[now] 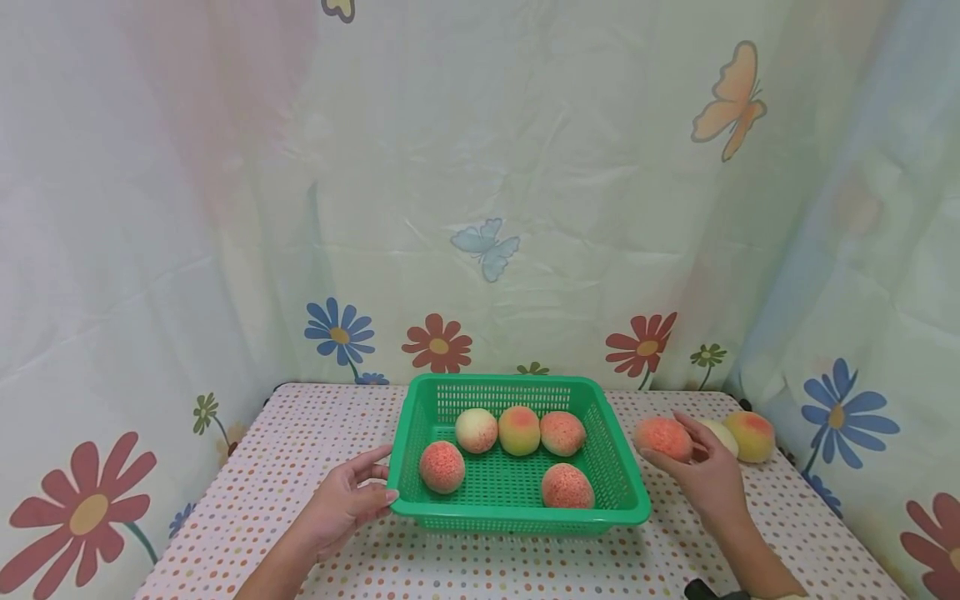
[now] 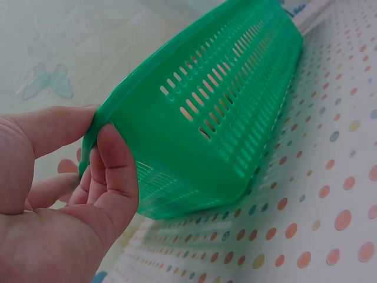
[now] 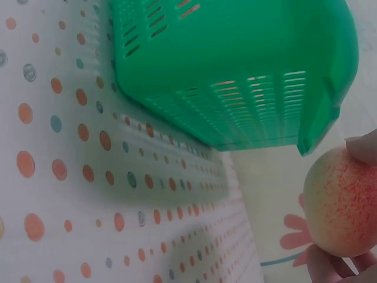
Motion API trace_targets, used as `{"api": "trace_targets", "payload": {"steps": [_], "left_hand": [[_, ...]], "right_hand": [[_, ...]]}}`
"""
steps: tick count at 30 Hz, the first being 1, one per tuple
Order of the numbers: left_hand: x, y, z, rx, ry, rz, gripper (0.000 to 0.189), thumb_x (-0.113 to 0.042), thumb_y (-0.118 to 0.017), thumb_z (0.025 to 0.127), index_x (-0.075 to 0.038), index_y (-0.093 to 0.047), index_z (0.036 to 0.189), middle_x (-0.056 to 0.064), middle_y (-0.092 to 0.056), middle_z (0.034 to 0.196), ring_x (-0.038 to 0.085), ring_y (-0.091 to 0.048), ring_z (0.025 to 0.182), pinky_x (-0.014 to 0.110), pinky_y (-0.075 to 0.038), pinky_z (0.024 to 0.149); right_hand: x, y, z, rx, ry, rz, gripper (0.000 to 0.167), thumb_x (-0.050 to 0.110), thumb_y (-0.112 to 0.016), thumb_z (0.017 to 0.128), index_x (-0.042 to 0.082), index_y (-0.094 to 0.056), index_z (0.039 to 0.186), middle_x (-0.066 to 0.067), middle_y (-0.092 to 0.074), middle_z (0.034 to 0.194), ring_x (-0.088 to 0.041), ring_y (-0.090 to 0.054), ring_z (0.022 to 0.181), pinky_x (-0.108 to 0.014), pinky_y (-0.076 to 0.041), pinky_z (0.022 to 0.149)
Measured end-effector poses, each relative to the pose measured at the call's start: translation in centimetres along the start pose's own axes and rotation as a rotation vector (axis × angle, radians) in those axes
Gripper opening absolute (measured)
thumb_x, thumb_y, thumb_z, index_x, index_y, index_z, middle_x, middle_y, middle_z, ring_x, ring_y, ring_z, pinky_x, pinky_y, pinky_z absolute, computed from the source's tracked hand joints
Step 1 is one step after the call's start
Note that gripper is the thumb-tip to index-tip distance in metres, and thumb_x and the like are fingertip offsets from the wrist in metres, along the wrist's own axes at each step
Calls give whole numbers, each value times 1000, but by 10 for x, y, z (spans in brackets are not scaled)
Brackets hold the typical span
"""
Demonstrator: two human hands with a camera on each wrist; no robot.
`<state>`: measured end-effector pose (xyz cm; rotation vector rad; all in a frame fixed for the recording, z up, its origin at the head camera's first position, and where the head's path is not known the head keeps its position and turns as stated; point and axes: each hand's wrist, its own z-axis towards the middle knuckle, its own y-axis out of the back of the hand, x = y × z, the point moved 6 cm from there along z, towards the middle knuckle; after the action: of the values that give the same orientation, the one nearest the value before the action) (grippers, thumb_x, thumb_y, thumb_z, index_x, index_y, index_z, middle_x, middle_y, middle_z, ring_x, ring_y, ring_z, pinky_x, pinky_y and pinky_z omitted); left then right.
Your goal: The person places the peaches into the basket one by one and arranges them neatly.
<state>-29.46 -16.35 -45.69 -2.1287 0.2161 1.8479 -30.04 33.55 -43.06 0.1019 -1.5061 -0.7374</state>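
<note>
Rosily speckled peach (image 1: 663, 437) in right hand (image 1: 708, 479)

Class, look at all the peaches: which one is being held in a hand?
The peach just right of the green basket, held off the table by the right hand; the others lie in the basket or on the table.
</note>
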Motion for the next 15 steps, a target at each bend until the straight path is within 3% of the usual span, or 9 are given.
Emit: {"api": "trace_targets", "payload": {"steps": [8, 15], "left_hand": [[0, 1, 0, 0, 2, -4, 84, -2, -73, 91, -1, -27, 160, 9, -56, 118, 10, -67, 93, 25, -61, 80], [0, 1, -1, 10, 8, -4, 83, -3, -73, 92, -2, -27, 161, 9, -57, 118, 9, -66, 92, 26, -61, 81]], "right_hand": [[14, -2, 1, 58, 11, -9, 99, 51, -83, 82, 18, -33, 161, -21, -41, 156, -34, -45, 125, -15, -50, 69], [32, -3, -4, 93, 80, 15, 92, 46, -82, 85, 15, -37, 159, -19, -44, 152, -28, -49, 119, -18, -55, 71]]}}
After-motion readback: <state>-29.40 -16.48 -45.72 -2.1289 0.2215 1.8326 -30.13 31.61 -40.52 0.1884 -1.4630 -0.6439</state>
